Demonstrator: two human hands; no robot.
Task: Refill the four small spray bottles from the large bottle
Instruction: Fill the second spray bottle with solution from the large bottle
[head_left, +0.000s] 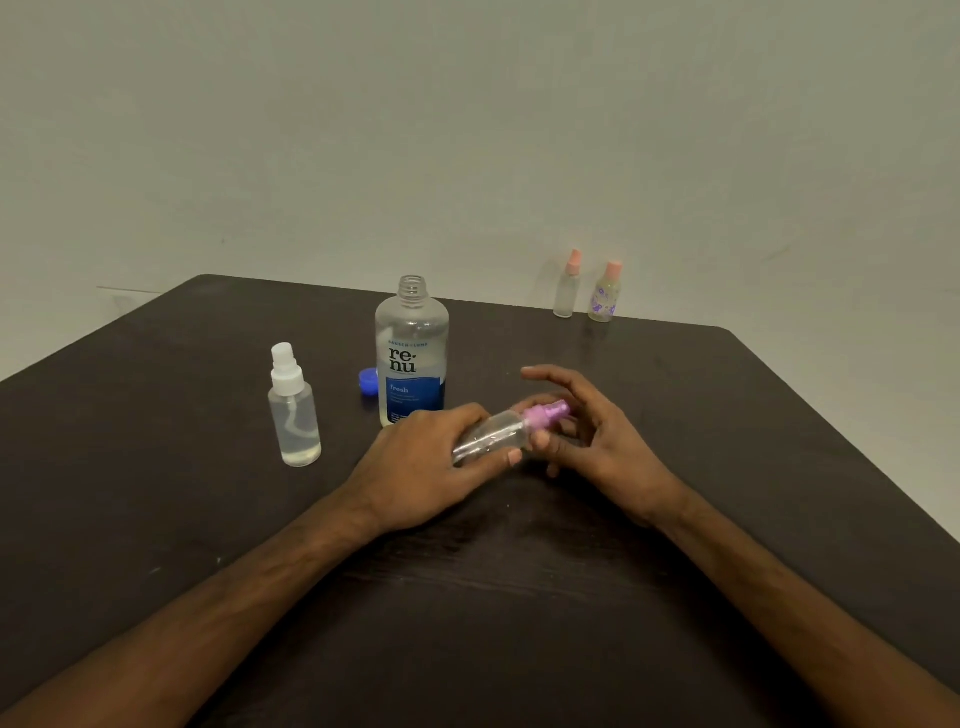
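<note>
purple-topped spray bottle (488, 439) is in both my hands, held a little above the dark table (156, 467), just in front of the large bottle (412, 353). my left hand (426, 467) wraps its clear body, fingers and thumb curled round it. my right hand (602, 441) closes thumb and lower fingers on the purple pump top (545, 414), with the forefinger held out straight above it.

the bottle lies nearly flat. its long axis runs left to right and a bit away from me, with the top end to the right and slightly raised. the base is hidden in my left palm.

i judge it light: thin clear plastic, stiff enough but likely to give if i squeeze, and smooth, so it could slip. it looks almost empty. i think it best to hold the body firmly mid-way and turn at the collar, not the nozzle. the large bottle stands open, its blue cap (368, 382) beside it.
</note>
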